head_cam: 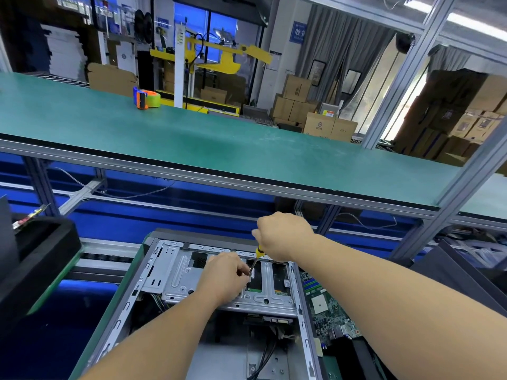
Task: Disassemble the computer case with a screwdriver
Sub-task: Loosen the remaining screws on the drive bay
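Risk: the bit could slip off the screw head if the screwdriver [257,258] tilts, chewing the head or jabbing the circuit board [326,303] just right of the drive cage [192,281]. Right hand [284,237] clenches the handle from above; left hand [227,278] pinches the shaft near its tip. Computer case [153,272] lies open, directly beneath both hands.

Bare metal case [175,272], matt green belt [192,138]

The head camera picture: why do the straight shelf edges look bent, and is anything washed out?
Head view: wide-angle lens bows the green shelf and frame posts; daylight at upper right is blown out; both hands, the left hand and the right hand, stay fairly sharp on the screwdriver.
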